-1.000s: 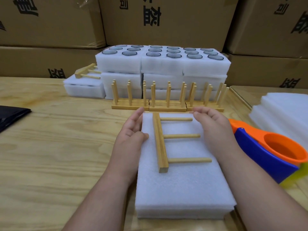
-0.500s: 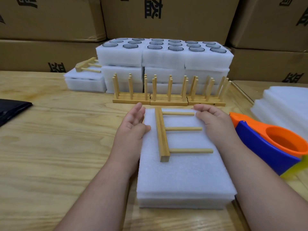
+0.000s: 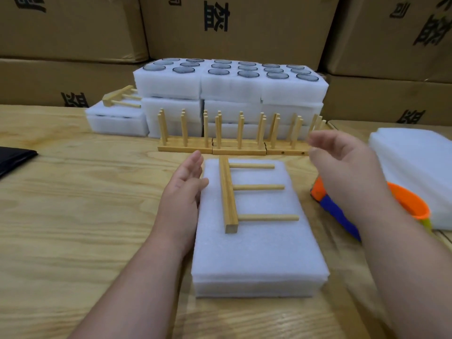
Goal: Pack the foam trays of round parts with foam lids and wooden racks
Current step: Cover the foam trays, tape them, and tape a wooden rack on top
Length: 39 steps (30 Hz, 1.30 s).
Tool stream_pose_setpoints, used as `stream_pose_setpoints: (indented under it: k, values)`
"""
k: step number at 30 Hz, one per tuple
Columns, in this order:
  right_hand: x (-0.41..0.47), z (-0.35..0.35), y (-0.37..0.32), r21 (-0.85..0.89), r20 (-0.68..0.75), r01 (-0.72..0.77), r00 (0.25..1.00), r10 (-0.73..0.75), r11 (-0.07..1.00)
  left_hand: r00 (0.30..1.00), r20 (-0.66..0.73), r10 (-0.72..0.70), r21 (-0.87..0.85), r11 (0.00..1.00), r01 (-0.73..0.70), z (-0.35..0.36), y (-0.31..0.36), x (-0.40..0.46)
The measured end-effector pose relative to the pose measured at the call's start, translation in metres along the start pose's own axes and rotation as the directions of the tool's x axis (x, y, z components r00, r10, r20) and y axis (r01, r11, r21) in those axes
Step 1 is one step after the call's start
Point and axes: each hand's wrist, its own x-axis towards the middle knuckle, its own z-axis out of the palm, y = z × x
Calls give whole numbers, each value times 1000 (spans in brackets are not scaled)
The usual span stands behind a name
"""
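A white foam tray capped with a foam lid (image 3: 259,253) lies on the wooden table in front of me. On it lies a wooden rack (image 3: 230,194) on its side, its three pegs pointing right. My left hand (image 3: 182,192) rests against the lid's left edge with straight fingers. My right hand (image 3: 342,167) hovers in the air right of the tray, blurred, fingers loose, holding nothing. Behind stand several upright wooden racks (image 3: 234,140) in a row and stacked foam trays of round parts (image 3: 230,79).
A packed tray with a rack on top (image 3: 117,116) sits at back left. Spare foam lids (image 3: 415,167) are piled at the right, beside an orange and blue tool (image 3: 413,204). Cardboard boxes (image 3: 244,25) wall the back. A black object (image 3: 12,157) lies at the left edge.
My right hand lifted off the lid's far right corner and moved right and up into the air. The left hand stayed at the lid's left edge.
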Motion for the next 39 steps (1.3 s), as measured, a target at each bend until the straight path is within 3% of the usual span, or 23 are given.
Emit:
stream_pose_setpoints:
  k: [3,6,10,13,16,18,20,22,23,24,26,28,30,33,35,37,39]
  values:
    - [3,-42,-1,-389,-100,-46,995,7,920,1000,-28,7,-49,999,-9,0,2,0]
    - [-2,-62,6,-708,-55,-185,977,208,681,998,-55,-4,-81,997,0,1,4,1]
    - [-14,-66,10,-835,-42,-209,947,318,509,996,-81,-48,-140,989,37,1,5,2]
    - [-16,-65,9,-927,20,-139,909,417,347,994,-90,-66,-165,985,51,1,6,4]
    - [-15,-70,-6,-918,40,-124,916,399,378,988,-117,-98,-220,973,70,-4,4,7]
    - [-13,-76,-27,-829,-11,-158,963,268,536,983,-136,-123,-288,954,79,-9,3,12]
    - [-12,-81,-53,-634,-106,-153,988,110,758,978,-153,-141,-334,939,83,-12,3,21]
    - [-9,-77,-80,-268,-159,-107,985,65,957,973,-177,-145,-350,934,75,-12,5,32]
    - [-8,-71,-87,-48,-128,-65,990,58,997,972,-190,-140,-353,933,65,-11,7,37]
    - [-7,-63,-90,166,-62,-41,997,52,985,970,-204,-130,-344,937,53,-9,8,41]
    - [-4,-44,-91,511,72,-55,997,21,858,971,-228,-75,-270,963,11,-5,12,42]
    - [-4,-27,-91,687,159,-116,987,6,717,977,-211,43,-148,986,-76,0,23,38]
    - [-2,-15,-91,721,213,-176,977,28,670,971,-112,209,-75,973,-218,8,47,31]
    - [-4,-6,-90,698,331,-255,944,14,669,902,214,374,34,920,-389,24,86,20]
    - [-7,0,-90,737,418,-321,908,-27,595,843,409,351,199,867,-457,35,99,11]
    - [-11,6,-92,782,477,-390,877,-63,486,825,490,282,315,825,-469,41,100,4]
    - [-12,9,-92,796,502,-425,861,-77,431,816,540,206,327,843,-428,40,99,3]
